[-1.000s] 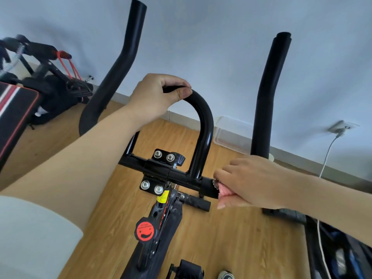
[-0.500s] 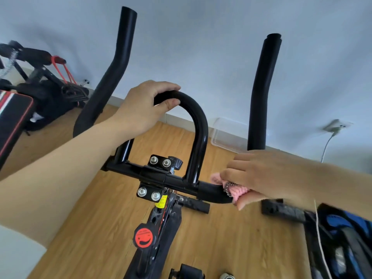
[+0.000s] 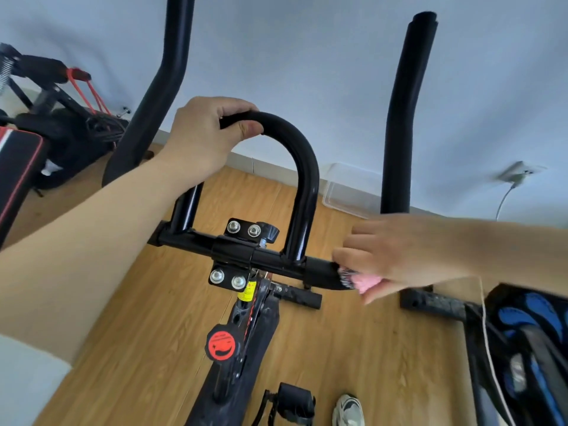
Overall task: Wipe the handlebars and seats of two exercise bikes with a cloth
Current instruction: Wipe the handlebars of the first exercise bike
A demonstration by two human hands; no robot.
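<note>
Right hand point(image 3: 408, 253), right of centre: fingers curled over the right end of the crossbar point(image 3: 276, 263), thumb beneath, pinching a pink cloth point(image 3: 368, 282) against the tube. The cloth shows only as a small fold below the fingers, touching the bar just where it bends toward the right horn point(image 3: 402, 118); how far it wraps round the tube cannot be told. Left hand point(image 3: 203, 139), upper centre: fingers closed over the top of the loop point(image 3: 304, 173), thumb pressed on its near side, forearm running to the lower left corner. Loop, crossbar and both horns form one black handlebar; the left horn point(image 3: 153, 96) rises to the upper edge of the frame, the right horn ends near the upper right. At the middle of the crossbar, a clamp point(image 3: 236, 250) with four bright bolts; below it a yellow label point(image 3: 248, 292) and a red knob point(image 3: 222, 345) on the frame post. Bottom centre: a pedal point(image 3: 295, 401) and, just beside it, a shoe point(image 3: 349, 410) on the wooden floor point(image 3: 384, 348). Lower right: a black and blue machine point(image 3: 522, 327), partly cut off. Left edge: a black pad point(image 3: 18, 167) with red stripes, and behind it dark equipment point(image 3: 55, 87) with red straps. Against the wall point(image 3: 292, 56): a clear box point(image 3: 347, 192) and a socket point(image 3: 519, 173) with a white cable.
</note>
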